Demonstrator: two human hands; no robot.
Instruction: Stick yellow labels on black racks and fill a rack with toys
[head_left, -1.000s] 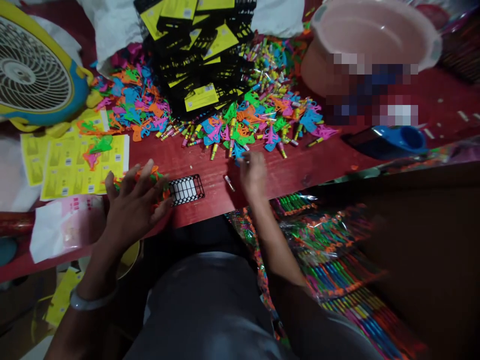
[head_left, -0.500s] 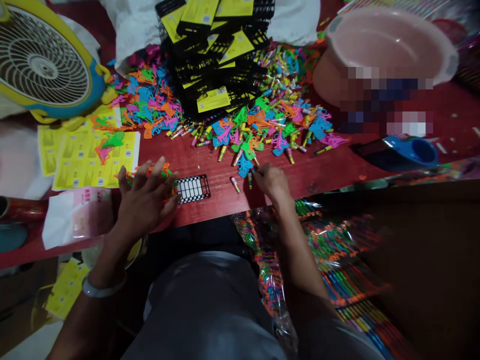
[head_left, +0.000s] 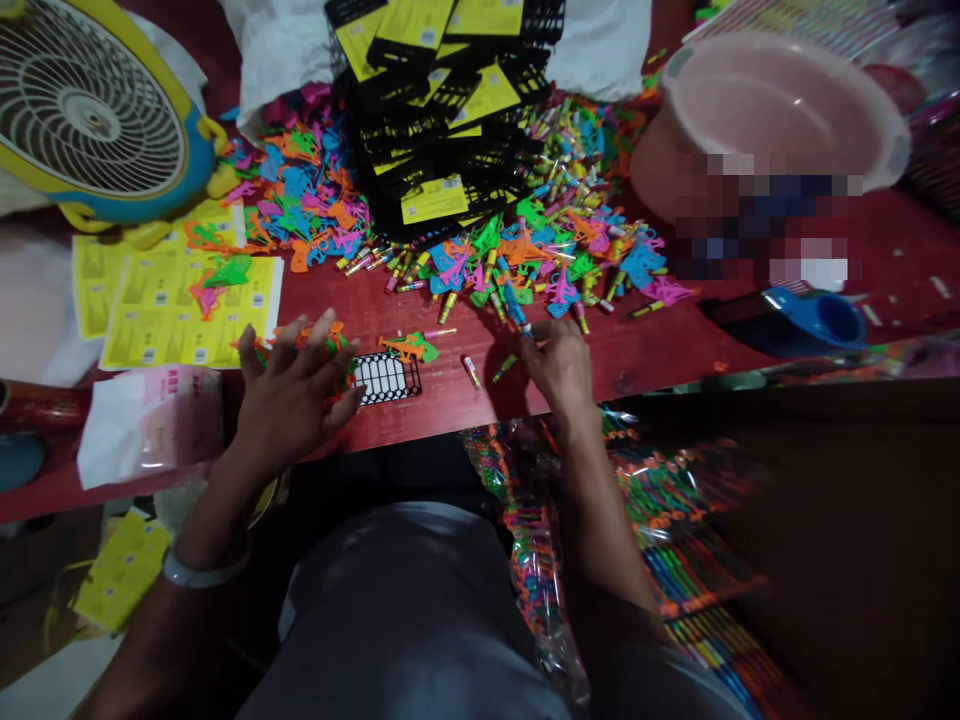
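Note:
My left hand (head_left: 289, 390) lies palm down with its fingers spread, over small orange and green plastic pieces (head_left: 334, 338) partly hidden beneath it. Beside its thumb is a black plastic lattice tray (head_left: 386, 378) with white showing through the openings. An orange-and-green plastic piece (head_left: 409, 347) lies across the tray's back edge. My right hand (head_left: 559, 365) is closed, its fingertips pinching a slim blue plastic piece (head_left: 514, 305) that points up toward the pile. Two small printed tubes, one white and pink (head_left: 471, 371) and one yellow-green (head_left: 505, 368), lie left of that hand.
Colourful plastic pieces and tubes (head_left: 450, 265) are heaped around a stack of black trays with yellow cards (head_left: 435, 200). A fan (head_left: 94, 115) and yellow card sheets (head_left: 187, 310) are at left. A pink basin (head_left: 780, 110) and a blue container (head_left: 832, 320) stand at right.
My right hand has raised the blue piece off the table and shifted slightly right. An orange-and-green piece now lies at the lattice tray. My left hand has stayed nearly still.

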